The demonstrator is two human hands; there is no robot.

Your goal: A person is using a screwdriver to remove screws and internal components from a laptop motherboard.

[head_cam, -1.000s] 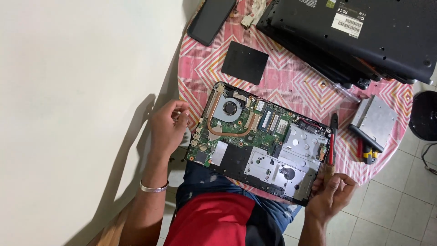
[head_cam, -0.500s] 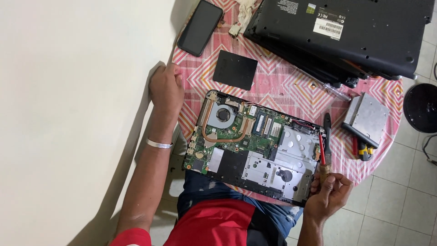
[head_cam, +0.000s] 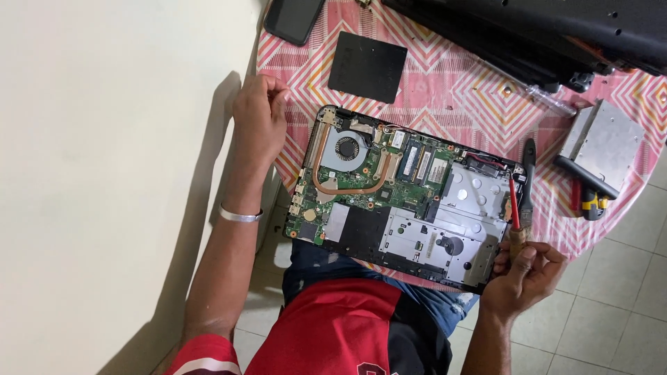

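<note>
Opened laptop base (head_cam: pixel 410 198): lies bottom-up and tilted on the near edge of a round table with a pink zigzag cloth (head_cam: pixel 458 97), overhanging the person's lap. Exposed parts: cooling fan (head_cam: pixel 346 147) at upper left, copper heat pipe (head_cam: pixel 347 187) curving below it, green circuit board, silver drive bay (head_cam: pixel 451 236) at right.

Right hand (head_cam: pixel 522 278): closed around the handle of a paintbrush (head_cam: pixel 522 201), whose black bristles point away along the base's right edge; a thin red tool, possibly a screwdriver (head_cam: pixel 514 203), lies beside it, and whether the hand grips it too cannot be told.

Left hand (head_cam: pixel 258 114): fingers loosely curled, holding nothing, resting at the table's left rim, apart from the base; silver bangle (head_cam: pixel 240 216) on the wrist.

Surroundings: black access cover (head_cam: pixel 367 67) beyond the base; black phone (head_cam: pixel 293 19) at the top edge; a second dark laptop shell (head_cam: pixel 556 28) at upper right; silver optical drive (head_cam: pixel 603 147) and red-and-yellow pliers (head_cam: pixel 587 201) at far right.
</note>
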